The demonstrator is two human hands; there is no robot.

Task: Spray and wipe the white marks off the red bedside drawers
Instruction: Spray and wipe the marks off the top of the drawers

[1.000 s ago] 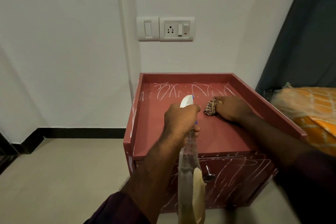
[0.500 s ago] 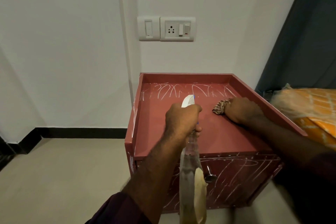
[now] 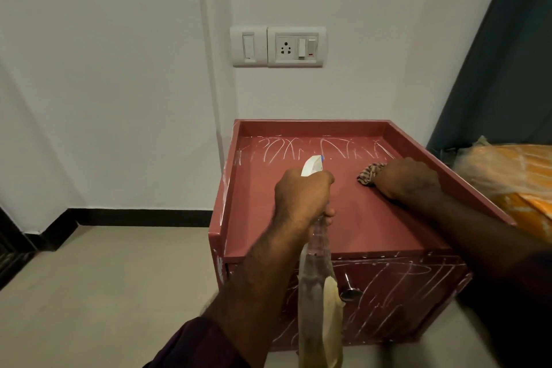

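The red bedside drawers (image 3: 373,236) stand against the white wall, with a raised rim around the top. White marks (image 3: 313,148) run along the back strip of the top, and more cover the drawer front (image 3: 397,296). My left hand (image 3: 301,191) grips a clear spray bottle (image 3: 316,278) with a white nozzle pointing at the back of the top. My right hand (image 3: 406,178) presses a checked cloth (image 3: 369,173) flat on the top near the right rim.
A metal knob (image 3: 349,290) sticks out of the drawer front. A wall socket and switch plate (image 3: 279,46) sits above the drawers. An orange bed cover (image 3: 513,185) and a dark curtain (image 3: 507,69) are at the right. Beige floor (image 3: 104,287) lies to the left.
My right hand has slid the cloth to the right across the top, from the middle toward the right rim. My left hand has kept the bottle in place.
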